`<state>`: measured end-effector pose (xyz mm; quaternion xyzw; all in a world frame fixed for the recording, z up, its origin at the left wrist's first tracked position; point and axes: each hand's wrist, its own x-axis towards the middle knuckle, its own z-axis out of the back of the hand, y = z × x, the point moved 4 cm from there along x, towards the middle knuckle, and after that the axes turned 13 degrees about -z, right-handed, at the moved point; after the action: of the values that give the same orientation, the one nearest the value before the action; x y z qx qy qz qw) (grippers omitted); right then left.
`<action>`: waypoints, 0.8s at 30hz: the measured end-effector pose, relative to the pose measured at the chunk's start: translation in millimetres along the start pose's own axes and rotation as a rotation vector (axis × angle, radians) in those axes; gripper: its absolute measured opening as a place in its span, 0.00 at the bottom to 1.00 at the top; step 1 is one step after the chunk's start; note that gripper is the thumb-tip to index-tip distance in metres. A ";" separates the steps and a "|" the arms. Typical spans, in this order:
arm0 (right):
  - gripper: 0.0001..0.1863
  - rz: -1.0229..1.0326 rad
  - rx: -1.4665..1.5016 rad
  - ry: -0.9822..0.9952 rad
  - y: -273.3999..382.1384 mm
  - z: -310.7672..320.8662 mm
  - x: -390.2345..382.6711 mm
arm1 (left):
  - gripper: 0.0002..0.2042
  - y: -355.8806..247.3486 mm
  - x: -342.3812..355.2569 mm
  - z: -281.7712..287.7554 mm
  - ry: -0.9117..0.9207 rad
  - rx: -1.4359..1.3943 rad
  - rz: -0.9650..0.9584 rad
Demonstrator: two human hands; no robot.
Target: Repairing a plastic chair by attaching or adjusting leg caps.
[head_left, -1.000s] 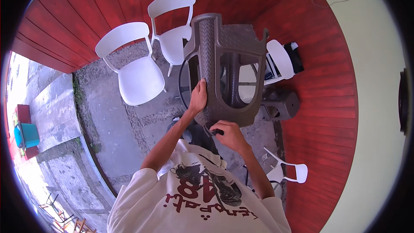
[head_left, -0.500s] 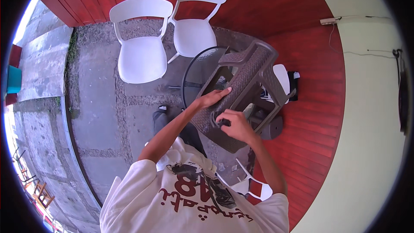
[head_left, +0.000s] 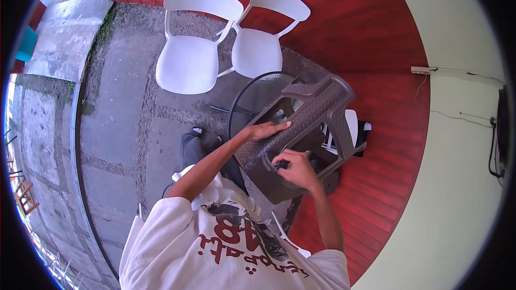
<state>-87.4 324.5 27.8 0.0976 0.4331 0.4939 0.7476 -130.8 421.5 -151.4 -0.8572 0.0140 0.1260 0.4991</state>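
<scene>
A brown plastic armchair (head_left: pixel 310 108) with a woven pattern lies tipped over in front of me, partly over a round glass-topped table (head_left: pixel 235 99). My left hand (head_left: pixel 267 130) rests flat on its woven panel, fingers stretched out. Lower on the same panel, my right hand (head_left: pixel 296 166) is closed round a dark handled brush (head_left: pixel 268 162). The brush has a curved grey edge and lies against the panel. Its underside is hidden, and my fingers cover most of the handle.
Two white chairs (head_left: pixel 188 64) stand beyond the table, by a red plank wall (head_left: pixel 371 37). Another white chair (head_left: pixel 351 123) is partly hidden behind the armchair. A pale wall (head_left: pixel 457 182) with a cable rises at right. Concrete paving (head_left: pixel 118 123) stretches left.
The view has shifted, so the scene sits a little differently in the picture. My left hand stays flat on the armchair, and my right hand still grips the brush at the panel.
</scene>
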 end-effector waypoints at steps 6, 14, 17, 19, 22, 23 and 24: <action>0.13 0.005 -0.081 -0.546 -16.1 67.2 24.8 | 0.49 -1.6 -8.4 0.5 -0.108 -0.039 0.026; 0.12 -0.016 0.058 0.071 -20.0 49.6 24.5 | 0.44 -5.7 -16.4 -7.5 -0.253 0.075 0.012; 0.11 0.046 -0.023 -0.218 -25.0 88.6 37.6 | 0.42 -11.9 -22.5 -12.7 -0.320 0.021 -0.016; 0.12 0.075 -0.189 -0.548 -32.8 120.5 43.0 | 0.41 -23.9 -27.1 -20.5 -0.340 0.047 0.005; 0.13 0.192 -0.281 -0.542 -19.8 133.3 47.8 | 0.41 -14.5 -23.1 -18.2 -0.369 0.035 0.000; 0.12 0.230 -0.246 -0.407 -17.0 130.1 52.1 | 0.40 -8.3 -21.0 -18.4 -0.365 -0.006 -0.013; 0.12 0.221 -0.231 -0.420 -15.7 134.3 54.9 | 0.40 -8.9 -21.6 -21.2 -0.354 0.008 -0.001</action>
<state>30.3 399.8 69.9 0.1589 0.1958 0.5875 0.7689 -146.1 405.5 -128.9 -0.8197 -0.0739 0.2745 0.4973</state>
